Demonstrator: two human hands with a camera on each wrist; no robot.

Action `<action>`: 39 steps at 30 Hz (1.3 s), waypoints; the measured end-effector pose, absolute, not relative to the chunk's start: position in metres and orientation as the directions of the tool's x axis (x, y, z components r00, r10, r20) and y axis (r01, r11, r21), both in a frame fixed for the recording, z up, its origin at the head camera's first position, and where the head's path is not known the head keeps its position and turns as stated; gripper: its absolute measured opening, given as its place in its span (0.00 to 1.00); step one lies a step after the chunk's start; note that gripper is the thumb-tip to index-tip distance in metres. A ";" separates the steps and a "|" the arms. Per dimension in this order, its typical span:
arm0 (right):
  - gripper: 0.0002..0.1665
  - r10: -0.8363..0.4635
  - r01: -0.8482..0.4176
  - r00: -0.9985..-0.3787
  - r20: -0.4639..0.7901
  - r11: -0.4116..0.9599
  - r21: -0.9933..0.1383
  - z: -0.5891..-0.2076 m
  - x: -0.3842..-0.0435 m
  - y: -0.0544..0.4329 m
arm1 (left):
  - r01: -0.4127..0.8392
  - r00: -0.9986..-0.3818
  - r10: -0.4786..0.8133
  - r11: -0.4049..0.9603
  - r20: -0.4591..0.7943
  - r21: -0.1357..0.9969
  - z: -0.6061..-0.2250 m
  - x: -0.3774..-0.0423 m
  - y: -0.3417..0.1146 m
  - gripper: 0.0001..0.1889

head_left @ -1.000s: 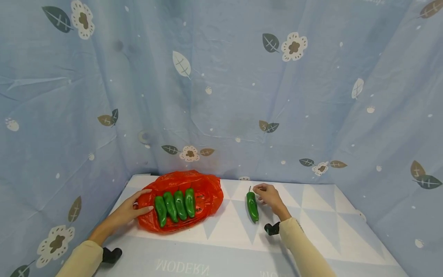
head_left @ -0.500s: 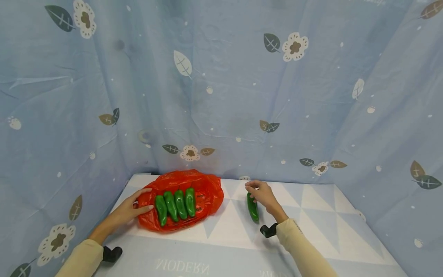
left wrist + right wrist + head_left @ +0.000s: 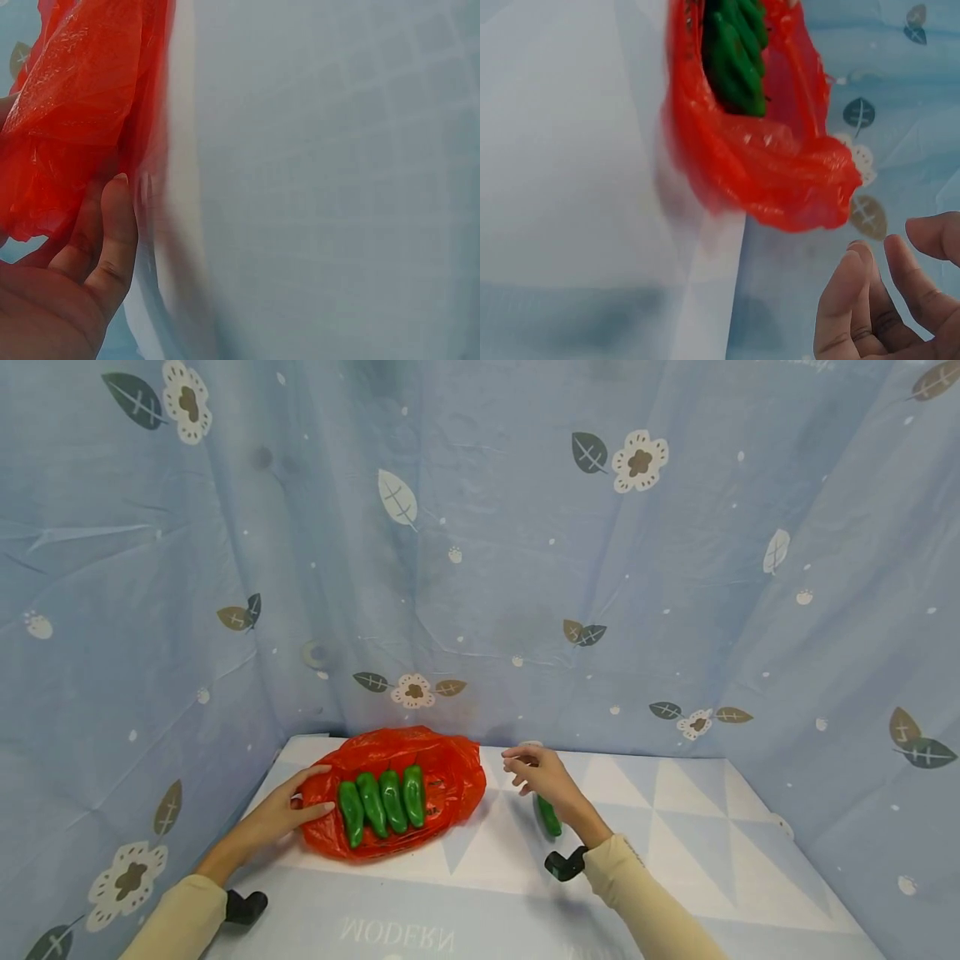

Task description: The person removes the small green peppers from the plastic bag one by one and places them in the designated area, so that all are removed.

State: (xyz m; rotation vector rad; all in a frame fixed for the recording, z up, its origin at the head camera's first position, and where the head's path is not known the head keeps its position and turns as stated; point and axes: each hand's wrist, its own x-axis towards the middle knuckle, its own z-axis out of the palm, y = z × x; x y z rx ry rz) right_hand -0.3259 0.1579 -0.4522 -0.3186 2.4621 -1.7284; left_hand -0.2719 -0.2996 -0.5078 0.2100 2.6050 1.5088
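A red plastic bag (image 3: 453,777) lies spread on the left part of the table, its mouth wide and rumpled. Several green peppers (image 3: 392,802) rest in it side by side; the right wrist view shows the peppers (image 3: 739,56) too. My left hand (image 3: 273,814) holds the bag's left edge, and in the left wrist view its fingers (image 3: 120,225) reach round behind the red film. Between the bag and a single green pepper (image 3: 549,817), my right hand (image 3: 551,781) hovers with loosely bent fingers and nothing in them. That hand partly covers the single pepper.
The table (image 3: 675,827) has a white and pale blue triangle pattern. A blue curtain (image 3: 480,568) with leaves and flowers hangs behind it and along both sides. A dark camera mount sits at each wrist.
My right hand has moved left from beside the single pepper, passing over it toward the bag. The pepper stays where it was. The left hand keeps its place at the bag's edge.
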 end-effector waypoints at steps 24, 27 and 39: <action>0.15 -0.432 -0.113 -0.902 0.013 0.208 -0.972 -0.455 -0.309 0.095 | 0.045 -0.981 0.186 0.502 -0.057 0.864 -0.507 -0.272 -0.297 0.42; 0.15 -0.446 -0.109 -0.895 0.012 0.192 -0.975 -0.458 -0.309 0.086 | 0.045 -0.981 0.187 0.498 -0.057 0.866 -0.506 -0.271 -0.297 0.42; 0.20 -0.427 -0.039 -0.904 -0.030 0.151 -0.988 -0.478 -0.316 0.057 | 0.008 -0.982 0.170 0.488 -0.086 0.873 -0.506 -0.272 -0.296 0.43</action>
